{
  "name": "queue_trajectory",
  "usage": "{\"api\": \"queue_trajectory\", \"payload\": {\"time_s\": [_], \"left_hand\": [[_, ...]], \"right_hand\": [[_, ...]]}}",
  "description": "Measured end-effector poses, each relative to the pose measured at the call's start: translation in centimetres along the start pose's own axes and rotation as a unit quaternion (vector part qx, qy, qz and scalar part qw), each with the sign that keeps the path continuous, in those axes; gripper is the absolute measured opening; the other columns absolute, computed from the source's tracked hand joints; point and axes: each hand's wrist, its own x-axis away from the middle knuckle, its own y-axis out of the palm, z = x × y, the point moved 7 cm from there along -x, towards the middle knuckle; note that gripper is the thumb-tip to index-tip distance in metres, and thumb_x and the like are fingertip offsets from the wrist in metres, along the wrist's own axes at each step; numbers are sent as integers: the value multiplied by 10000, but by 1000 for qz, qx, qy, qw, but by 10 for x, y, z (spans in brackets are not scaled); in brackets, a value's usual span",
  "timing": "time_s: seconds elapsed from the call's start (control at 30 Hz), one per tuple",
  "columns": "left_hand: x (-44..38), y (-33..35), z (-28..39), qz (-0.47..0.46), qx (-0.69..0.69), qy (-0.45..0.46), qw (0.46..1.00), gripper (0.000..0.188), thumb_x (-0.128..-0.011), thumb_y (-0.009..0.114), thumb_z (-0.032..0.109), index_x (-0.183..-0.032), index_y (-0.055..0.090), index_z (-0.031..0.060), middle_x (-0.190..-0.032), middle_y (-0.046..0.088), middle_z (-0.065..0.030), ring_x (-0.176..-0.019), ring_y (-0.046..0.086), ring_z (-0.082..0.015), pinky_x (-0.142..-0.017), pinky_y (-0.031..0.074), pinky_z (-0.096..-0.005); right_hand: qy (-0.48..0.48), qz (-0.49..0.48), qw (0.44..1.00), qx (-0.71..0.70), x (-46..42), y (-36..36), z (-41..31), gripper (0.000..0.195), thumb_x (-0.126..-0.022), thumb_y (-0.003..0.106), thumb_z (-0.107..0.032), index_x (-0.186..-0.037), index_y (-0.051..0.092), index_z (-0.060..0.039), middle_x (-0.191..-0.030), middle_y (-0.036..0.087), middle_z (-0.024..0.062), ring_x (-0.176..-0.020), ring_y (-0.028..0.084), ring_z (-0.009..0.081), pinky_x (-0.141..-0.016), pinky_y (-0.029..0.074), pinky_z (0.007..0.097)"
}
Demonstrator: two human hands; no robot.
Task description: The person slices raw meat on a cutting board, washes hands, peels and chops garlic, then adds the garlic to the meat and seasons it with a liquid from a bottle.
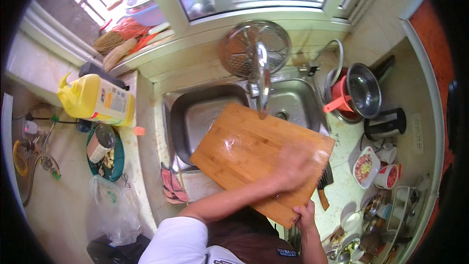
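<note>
A wet bamboo cutting board (pixel 253 146) is tilted over the double steel sink (pixel 176 117), covering part of both basins. My right hand (pixel 307 215) grips its lower right corner, thumb on top. My left hand (pixel 293 165), blurred by motion, lies across the board's right half. Whether anything is under its fingers cannot be made out. The curved chrome faucet (pixel 263 80) reaches over the board's far edge. Partly hidden beneath the right edge is a cleaver with a wooden handle (pixel 324 200).
At left, a yellow jug (pixel 99 99) lies on a ledge above a green basket (pixel 119 161). A pink cloth (pixel 172 185) hangs by the sink. Right of it are a black pan (pixel 362 90), a red ladle (pixel 339 103) and a plate of chopped food (pixel 366 167). A round steel rack (pixel 238 49) leans behind the faucet.
</note>
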Motion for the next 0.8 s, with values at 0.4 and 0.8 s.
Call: {"api": "queue_trajectory", "payload": {"time_s": [0.4,0.8], "left_hand": [[32,-175,-299,5,-258,-276,926,455,-960,445,393,-1152,643,30,-1119,661,-228,-1071,602,-418,-946,469,-495],[72,-55,-91,-200,-173,-155,952,739,-921,504,578,-1490,391,121,-1576,314,-142,-1482,219,-322,-1180,197,-538]], "right_hand": [[-15,120,991,56,55,-26,-10,721,-646,673,-255,-1246,499,106,-1142,628,177,-1013,642,290,-893,533,384],[-65,175,978,91,47,-25,-61,725,-705,636,-324,-1309,464,38,-1188,596,176,-1066,605,300,-944,491,397]]}}
